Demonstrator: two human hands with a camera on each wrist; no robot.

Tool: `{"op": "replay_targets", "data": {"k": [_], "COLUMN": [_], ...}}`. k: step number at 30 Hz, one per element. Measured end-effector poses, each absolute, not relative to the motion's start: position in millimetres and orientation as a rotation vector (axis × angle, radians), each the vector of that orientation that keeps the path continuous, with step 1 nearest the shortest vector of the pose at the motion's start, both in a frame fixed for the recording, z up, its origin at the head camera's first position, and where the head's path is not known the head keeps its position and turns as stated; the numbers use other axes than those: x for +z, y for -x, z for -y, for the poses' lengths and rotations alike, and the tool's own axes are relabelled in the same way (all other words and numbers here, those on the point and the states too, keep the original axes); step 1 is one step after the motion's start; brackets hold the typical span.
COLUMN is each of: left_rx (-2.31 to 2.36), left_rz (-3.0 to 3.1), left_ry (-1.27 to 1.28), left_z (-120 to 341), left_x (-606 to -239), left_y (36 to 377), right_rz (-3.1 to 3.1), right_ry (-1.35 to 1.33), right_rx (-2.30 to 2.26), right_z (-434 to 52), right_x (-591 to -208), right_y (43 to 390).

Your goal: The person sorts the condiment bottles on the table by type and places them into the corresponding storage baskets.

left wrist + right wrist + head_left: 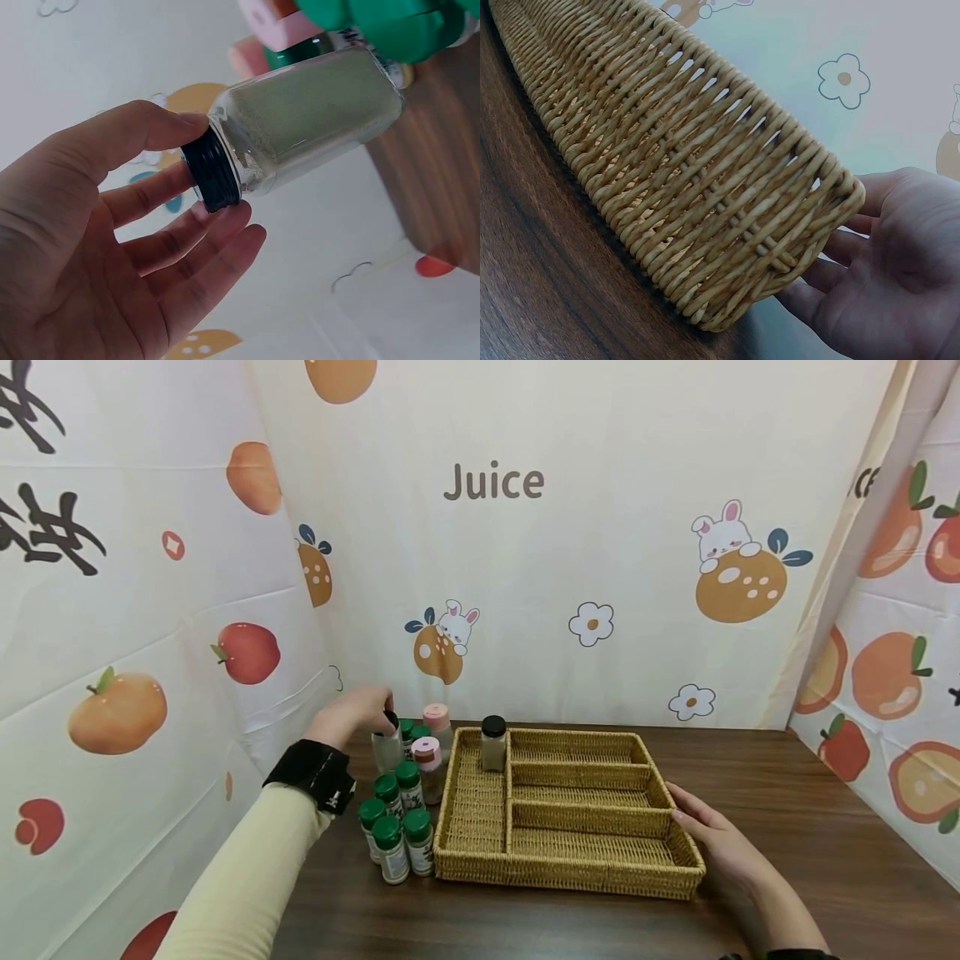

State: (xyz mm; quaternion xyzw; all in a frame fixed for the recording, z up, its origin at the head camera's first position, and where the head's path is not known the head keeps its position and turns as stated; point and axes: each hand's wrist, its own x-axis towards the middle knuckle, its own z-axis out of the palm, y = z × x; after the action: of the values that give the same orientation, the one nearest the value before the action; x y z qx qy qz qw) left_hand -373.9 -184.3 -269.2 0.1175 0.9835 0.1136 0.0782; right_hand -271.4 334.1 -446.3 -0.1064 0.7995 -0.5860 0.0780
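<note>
My left hand (pixel 358 708) is at the back left, beyond the green-capped bottles. Its thumb and fingers pinch the black cap of a clear square spice jar (pixel 315 112), which is filled with a greyish-green powder. In the head view this jar hangs cap up beside the other bottles. A wicker basket (pixel 570 869) with one long compartment on the left and three crosswise ones sits on the table. Another black-capped jar (pixel 492 745) stands at the back of the long compartment. At the basket's right side, my right hand (pixel 716 841) touches the wall and rim with relaxed fingers.
Several green-capped bottles (pixel 393 852) cluster left of the basket. Among them stand two pink-capped jars, one in the middle (pixel 427 760) and one at the back (pixel 437 727). Printed curtains (pixel 585 552) enclose the brown wooden table (pixel 787 793) at the back and sides.
</note>
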Motion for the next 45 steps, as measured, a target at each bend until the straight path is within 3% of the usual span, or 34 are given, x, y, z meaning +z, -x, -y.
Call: {"op": "replay_targets", "data": {"k": [23, 45], "left_rx": [0.22, 0.219], "left_rz": [-3.079, -2.955], "left_ry": [-0.587, -0.74], "left_z": [144, 89], "left_x": [-215, -252], "left_y": [351, 348], "right_rz": [-2.393, -2.395], "right_ry": [0.332, 0.301], "right_rx": [-1.752, -1.744], "right_z": [-335, -334], "right_x": [-443, -447], "right_y": [275, 273]}}
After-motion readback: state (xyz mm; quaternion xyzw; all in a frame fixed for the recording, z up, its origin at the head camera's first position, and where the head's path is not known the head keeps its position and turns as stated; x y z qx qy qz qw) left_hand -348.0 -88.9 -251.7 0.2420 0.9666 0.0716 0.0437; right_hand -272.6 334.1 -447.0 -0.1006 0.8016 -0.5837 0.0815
